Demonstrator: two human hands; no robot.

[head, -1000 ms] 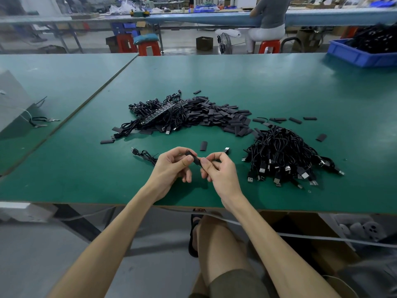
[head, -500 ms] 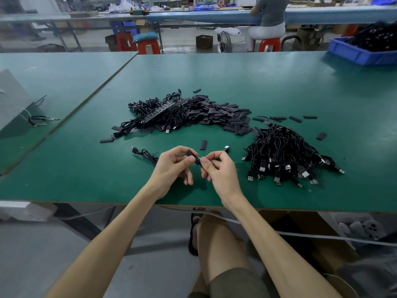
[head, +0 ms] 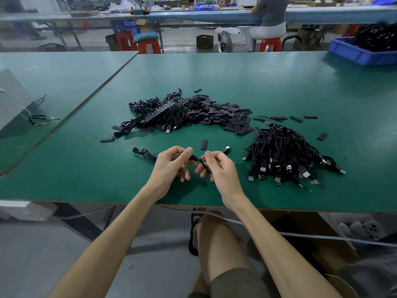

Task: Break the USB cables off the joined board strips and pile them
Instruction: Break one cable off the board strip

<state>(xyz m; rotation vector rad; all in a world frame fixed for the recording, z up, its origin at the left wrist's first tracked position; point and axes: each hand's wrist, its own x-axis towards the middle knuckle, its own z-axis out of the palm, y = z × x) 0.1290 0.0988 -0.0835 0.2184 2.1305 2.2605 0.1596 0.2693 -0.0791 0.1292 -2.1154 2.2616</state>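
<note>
Left hand (head: 170, 166): thumb and fingers pinch one end of our board strip (head: 196, 158).
Right hand (head: 222, 168): curled fingers pinch the other end, low over the table (head: 279, 82).
Snap: we should grip close to the joint and bend sharply.
Next: the cable pile (head: 285, 155), at right.

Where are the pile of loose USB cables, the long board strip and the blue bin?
pile of loose USB cables (head: 281, 151): head view, middle of the black tangle on the right.
long board strip (head: 164, 110): head view, mid-length of the strip, atop the far heap.
blue bin (head: 354, 54): head view, its front wall.
</note>
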